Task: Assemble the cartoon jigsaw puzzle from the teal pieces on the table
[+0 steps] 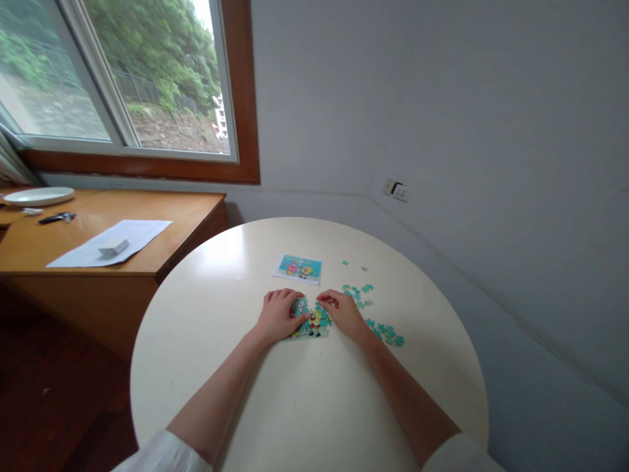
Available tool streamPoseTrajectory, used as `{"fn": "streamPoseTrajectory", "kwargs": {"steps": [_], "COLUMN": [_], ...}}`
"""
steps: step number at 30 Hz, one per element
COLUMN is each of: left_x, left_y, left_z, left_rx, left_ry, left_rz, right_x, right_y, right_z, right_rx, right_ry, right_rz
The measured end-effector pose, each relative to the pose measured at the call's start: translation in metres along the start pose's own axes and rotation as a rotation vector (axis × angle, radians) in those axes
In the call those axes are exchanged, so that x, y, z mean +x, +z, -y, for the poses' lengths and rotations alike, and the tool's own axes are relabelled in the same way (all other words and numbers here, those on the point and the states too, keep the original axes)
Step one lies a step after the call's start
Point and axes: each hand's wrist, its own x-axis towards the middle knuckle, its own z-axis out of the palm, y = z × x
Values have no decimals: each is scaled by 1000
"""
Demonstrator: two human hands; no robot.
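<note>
Puzzle: the half-built puzzle (309,322) lies flat on the round cream surface (304,406), a bit past the middle toward 12 o'clock, right between both hands.
Left hand: the left hand (278,314) rests palm down on the puzzle's 9 o'clock edge, fingers loosely bent, gripping nothing I can see.
Right hand: the right hand (344,313) sits at the 3 o'clock edge with its fingertips curled in toward the top. Honestly can't tell if a piece is pinched in there.
Loose pieces: teal loose pieces (388,334) are scattered from about 1 to 4 o'clock of the puzzle, near the right hand.
Picture card: the picture card (299,267) lies at 12 o'clock, just apart from the puzzle.
How I'd do it: pin the built part with the left hand so it doesn't slide on that glossy top. Press joins straight down, don't force tabs, and check colours against the card.
Writing: nothing readable. The card and puzzle show a yellow and a pink cartoon figure, and any lettering is too small.
Off to the side: a wooden desk (187,210) at 10 o'clock carries a paper (142,229) and a plate (39,195), and there's a wall socket (397,191) at 1 o'clock.
</note>
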Motion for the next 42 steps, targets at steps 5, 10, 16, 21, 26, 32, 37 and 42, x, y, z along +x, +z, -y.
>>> {"fn": "streamPoseTrajectory", "kwargs": {"steps": [5, 10, 16, 21, 26, 32, 37, 42], "left_x": [0, 1, 1, 0, 1, 0, 0, 1], "left_y": [0, 1, 2, 2, 1, 1, 1, 2], "left_z": [0, 1, 2, 3, 2, 1, 1, 2], "left_rx": [40, 37, 40, 37, 33, 25, 18, 25], "left_ry": [-1, 4, 10, 14, 10, 9, 0, 8], "left_rz": [30, 32, 25, 24, 26, 28, 32, 21], "right_x": [0, 1, 1, 2, 2, 1, 1, 1], "right_y": [1, 1, 0, 0, 1, 0, -4, -6], "right_z": [-1, -1, -1, -4, -8, -9, -3, -4], "right_rx": [-23, -97, -234, -333, -364, -376, -373, -482], "right_ry": [10, -22, -79, -112, -121, -152, -235, -233], "right_rz": [1, 6, 2, 23, 43, 27, -43, 54]}}
